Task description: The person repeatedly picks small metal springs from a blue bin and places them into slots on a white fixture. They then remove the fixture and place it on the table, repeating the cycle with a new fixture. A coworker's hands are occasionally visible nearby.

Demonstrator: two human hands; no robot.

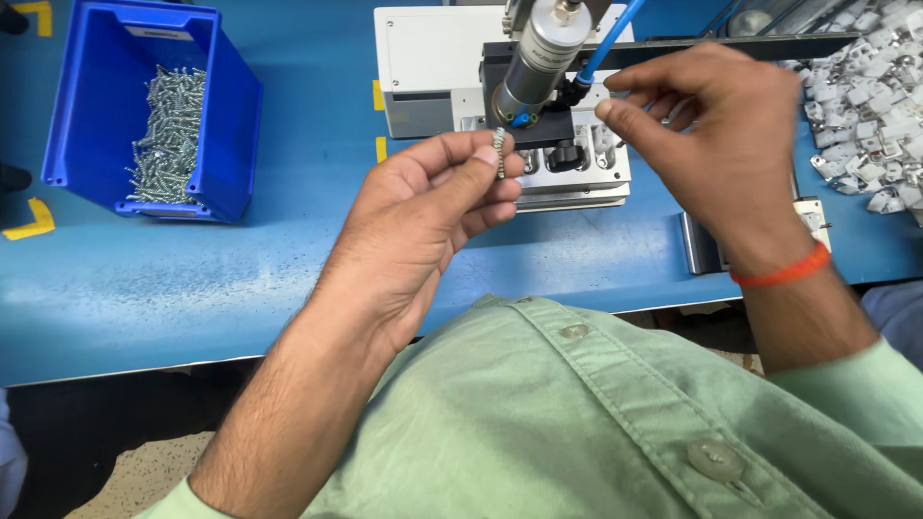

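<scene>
My left hand (428, 207) is raised over the blue table (192, 279), pinching a short silver screw (499, 152) upright between thumb and forefinger. My right hand (716, 135) hovers over the small press machine (538, 96), fingertips pinched on what looks like a small metal piece near the grey fixture plate (577, 173). The plate has several slots. A silver pneumatic cylinder (543, 58) with a blue hose stands above it. An orange band circles my right wrist.
A blue plastic bin (106, 106) with several silver screws (171, 135) sits at the far left. A heap of small white-silver metal brackets (870, 106) lies at the right. Yellow tape marks dot the table. My green shirt fills the foreground.
</scene>
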